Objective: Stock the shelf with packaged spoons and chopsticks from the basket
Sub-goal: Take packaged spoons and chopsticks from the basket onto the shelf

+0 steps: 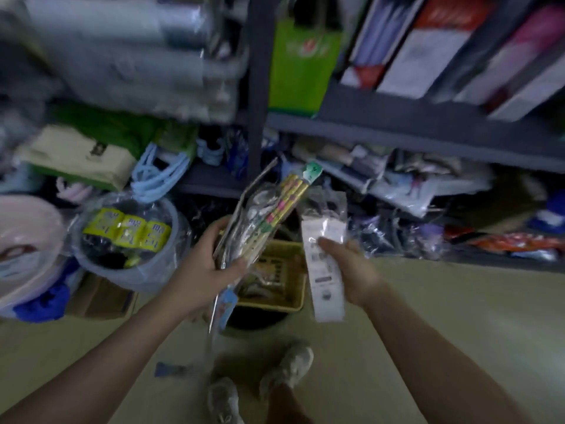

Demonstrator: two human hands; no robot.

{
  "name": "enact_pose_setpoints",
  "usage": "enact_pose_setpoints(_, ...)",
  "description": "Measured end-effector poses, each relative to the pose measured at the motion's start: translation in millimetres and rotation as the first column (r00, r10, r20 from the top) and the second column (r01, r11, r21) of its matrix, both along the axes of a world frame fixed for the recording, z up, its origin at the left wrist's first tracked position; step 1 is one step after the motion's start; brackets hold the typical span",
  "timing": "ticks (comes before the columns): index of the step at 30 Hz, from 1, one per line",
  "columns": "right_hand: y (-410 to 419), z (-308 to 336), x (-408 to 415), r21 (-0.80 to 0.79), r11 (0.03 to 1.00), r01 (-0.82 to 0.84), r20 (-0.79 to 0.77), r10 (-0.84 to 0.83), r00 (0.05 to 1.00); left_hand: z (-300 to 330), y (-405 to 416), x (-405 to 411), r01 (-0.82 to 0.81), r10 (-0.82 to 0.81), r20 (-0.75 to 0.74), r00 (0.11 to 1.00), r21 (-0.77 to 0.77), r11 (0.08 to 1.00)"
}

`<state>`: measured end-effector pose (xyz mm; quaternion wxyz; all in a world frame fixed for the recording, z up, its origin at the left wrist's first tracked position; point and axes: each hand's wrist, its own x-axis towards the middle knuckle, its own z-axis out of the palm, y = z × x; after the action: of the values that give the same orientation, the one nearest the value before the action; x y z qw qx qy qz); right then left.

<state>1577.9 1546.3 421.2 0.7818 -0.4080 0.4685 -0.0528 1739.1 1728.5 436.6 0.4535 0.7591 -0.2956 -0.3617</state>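
The left hand (211, 264) grips a bundle of packs (260, 215); the right hand (351, 264) grips one pack (325, 264). Both point to 12 o'clock, toward the shelf (397, 130). The right is nearer.

A small household-goods shop, seen at its crowded stock shelves.

Dark metal shelving (422, 130) is running across the far side, carrying boxed goods (428, 53) standing upright on the right and wrapped bundles (122, 53) piling up on the left, with a green paper bag (302, 59) standing between them. Lower down, loose plastic-wrapped packets (394, 185) are lying heaped on the bottom tier. On the floor at left, a film-wrapped bucket (128, 240) with yellow labels is sitting beside stacked pink basins (27, 240) and what are probably pale blue hangers (159, 175); the blur is hiding finer detail. A yellow basket (284, 289) is resting on the near floor.
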Motion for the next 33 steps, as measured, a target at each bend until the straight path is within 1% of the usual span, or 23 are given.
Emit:
enact_pose_setpoints(2,-7,48,-20,0.067,0.994,0.083,0.123,-0.091,0.988,45,-20,-12,0.046,-0.047,-0.008,0.999,-0.089,0.995)
enact_pose_setpoints(4,-16,96,-43,0.067,0.991,0.120,0.211,-0.131,0.969,88,-46,-27,0.077,-0.081,-0.024,0.996,-0.146,0.986)
enact_pose_setpoints(6,-32,133,-64,0.025,0.994,0.107,0.257,-0.110,0.960,121,-76,-40,0.102,-0.111,-0.031,0.993,-0.209,0.973)
enact_pose_setpoints(8,-52,160,-82,-0.053,0.996,0.071,0.274,-0.054,0.960,149,-108,-56,0.086,-0.111,-0.077,0.991,-0.271,0.959)
enact_pose_setpoints(10,-76,183,-97,-0.149,0.985,0.087,0.250,-0.048,0.967,174,-140,-73,0.057,-0.098,-0.119,0.988,-0.309,0.949)
enact_pose_setpoints(13,-114,216,-117,-0.257,0.953,0.160,0.189,-0.113,0.976,204,-187,-95,0.002,-0.067,-0.176,0.982,-0.346,0.938)
enact_pose_setpoints(15,-142,241,-122,-0.341,0.926,0.164,0.145,-0.120,0.982,222,-218,-106,-0.012,-0.074,-0.210,0.975,-0.383,0.924)
enact_pose_setpoints(18,-183,276,-119,-0.417,0.898,0.140,0.061,-0.126,0.990,244,-259,-117,-0.062,-0.077,-0.278,0.958,-0.461,0.885)
enact_pose_setpoints(19,-198,287,-115,-0.429,0.896,0.117,0.051,-0.105,0.993,251,-270,-118,-0.091,-0.071,-0.303,0.950,-0.489,0.868)
enact_pose_setpoints(22,-236,317,-93,-0.360,0.927,0.110,0.154,-0.057,0.986,271,-299,-110,-0.221,0.017,-0.365,0.931,-0.526,0.822)
enact_pose_setpoints(24,-262,331,-68,-0.342,0.934,0.103,0.197,-0.036,0.980,284,-312,-94,-0.289,0.065,-0.403,0.913,-0.527,0.799)
enact_pose_setpoints(27,-299,352,-18,-0.349,0.933,0.084,0.243,0.003,0.970,306,-331,-63,-0.311,0.097,-0.399,0.912,-0.516,0.798)
enact_pose_setpoints(29,-325,359,20,-0.389,0.917,0.090,0.226,0.000,0.974,319,-344,-39,-0.287,0.098,-0.372,0.923,-0.499,0.818)
enact_pose_setpoints(30,-335,360,38,-0.430,0.899,0.088,0.191,-0.004,0.981,324,-351,-28,-0.281,0.104,-0.363,0.926,-0.479,0.832)
enact_pose_setpoints(32,-355,358,67,-0.548,0.836,0.043,0.089,0.007,0.996,332,-365,-7,-0.270,0.132,-0.330,0.935,-0.419,0.867)
enact_pose_setpoints(33,-365,356,81,-0.621,0.784,-0.010,0.011,0.021,1.000,334,-372,3,-0.259,0.145,-0.296,0.944,-0.396,0.881)
